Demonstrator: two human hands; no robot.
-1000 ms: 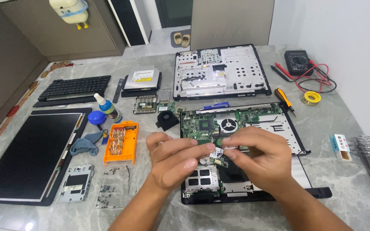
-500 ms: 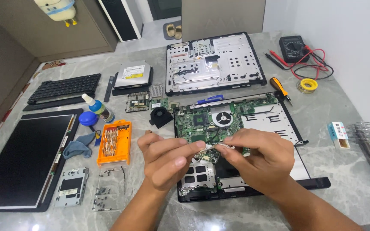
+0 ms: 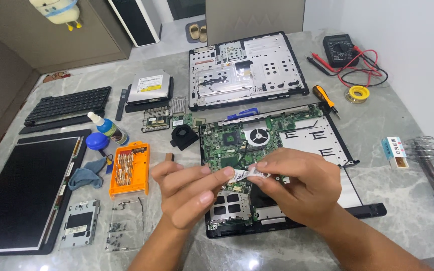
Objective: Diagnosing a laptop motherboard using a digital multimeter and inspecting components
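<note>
White crumpled paper strip (image 3: 247,175) is being pinched between left hand (image 3: 189,193) and right hand (image 3: 297,188) fingers, centre frame, above green laptop motherboard (image 3: 227,145).

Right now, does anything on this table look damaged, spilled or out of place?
Nothing looks spilled or broken. The laptop base lies opened, its motherboard bare. Both hands, left hand and right hand, pinch a small white strip. Loose screws lie scattered beside the orange screwdriver-bit case.

Left hand (image 3: 189,193) and right hand (image 3: 297,185) pinching a small white strip (image 3: 247,174) between fingertips, above green motherboard (image 3: 237,143) in open laptop base (image 3: 297,221). Orange screwdriver kit (image 3: 129,168) at nine o'clock.
</note>
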